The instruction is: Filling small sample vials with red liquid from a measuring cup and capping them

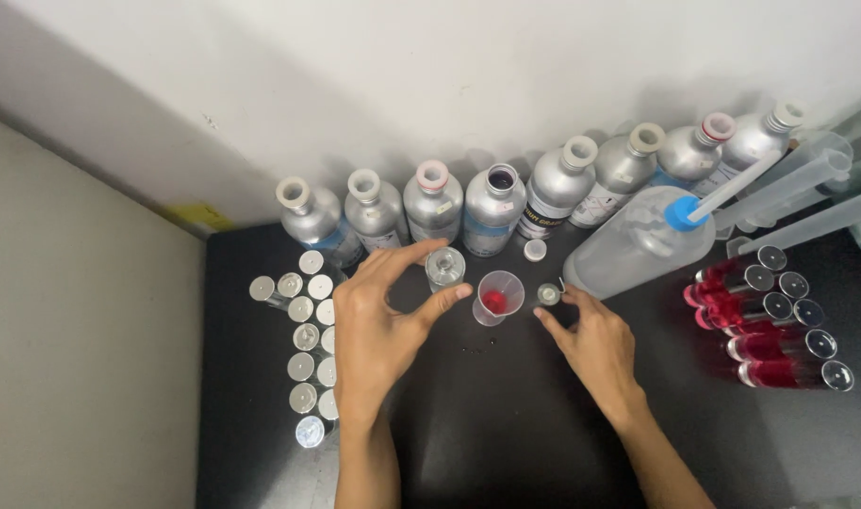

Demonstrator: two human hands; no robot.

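Small glass vial [445, 268]: clear, upright on the black tabletop [506, 424], just in front of the row of silver bottles; framed by left thumb and forefinger, contact not clear.
Left hand [378, 325]: spread in a wide C, fingers curved around the vial from the near side, nothing firmly gripped; thumb tip just beside the plastic cup.
Plastic cup [498, 297]: small, clear, conical, red liquid at the bottom; between the two hands, right of the vial.
Right hand [595, 344]: fingers drawn together, fingertips pinching at a tiny round cap [548, 294] on the tabletop; firmness of the hold impossible to tell.
Silver bottles [494, 209]: eight metal ones in a row along the white wall, most capped, one open and dark inside.
White lid [535, 249]: loose, lying near the open bottle.
Large clear jug [638, 250]: on its side, blue cap, right of the cup.
Capped vials [308, 339]: cluster of small silver-topped ones, left of the left hand.
Red tubes [779, 330]: several lying flat at far right, filled with red liquid.
Clear measuring cylinders [807, 193]: lying behind the red tubes.
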